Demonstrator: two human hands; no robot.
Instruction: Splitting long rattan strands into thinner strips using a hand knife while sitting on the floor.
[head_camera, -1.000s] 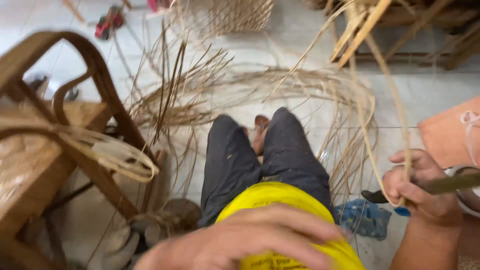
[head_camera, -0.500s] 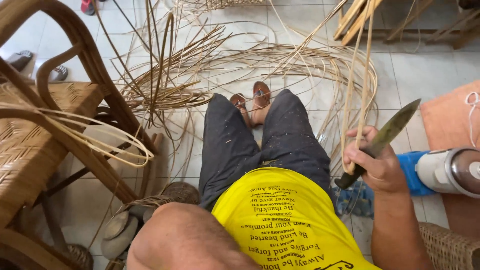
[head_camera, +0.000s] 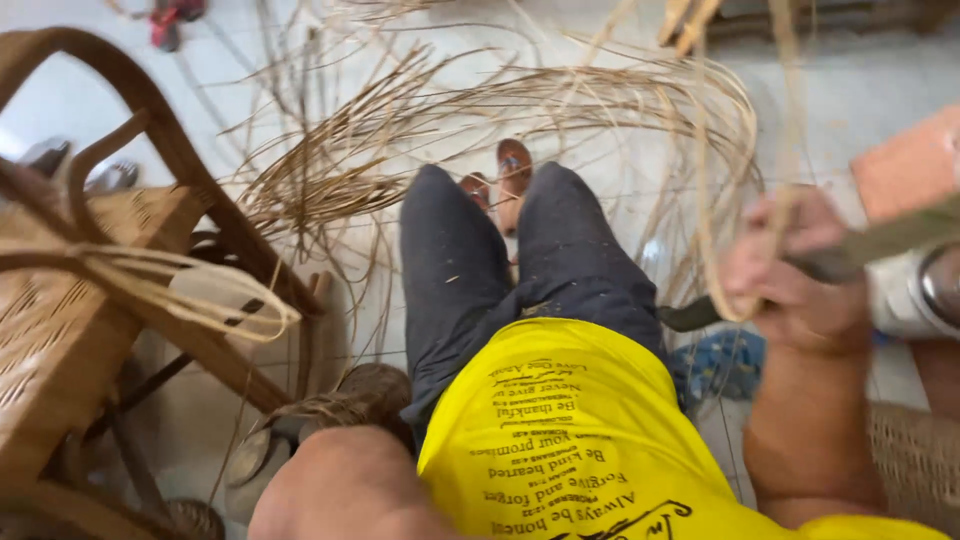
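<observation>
Loosely strewn cane strips (head_camera: 480, 110) cover the tiled floor (head_camera: 860, 90) ahead of the hands, looping around the person's crossed feet. A wooden chair frame (head_camera: 150, 160) with a woven seat stands well to the left of the left hand, bound with cane. The right hand (head_camera: 795, 275) is clenched around a dark-handled knife (head_camera: 860, 245) and touches a thin cane strand (head_camera: 710, 230). The left hand itself is out of sight; only the forearm (head_camera: 340, 490) shows, low and blurred.
</observation>
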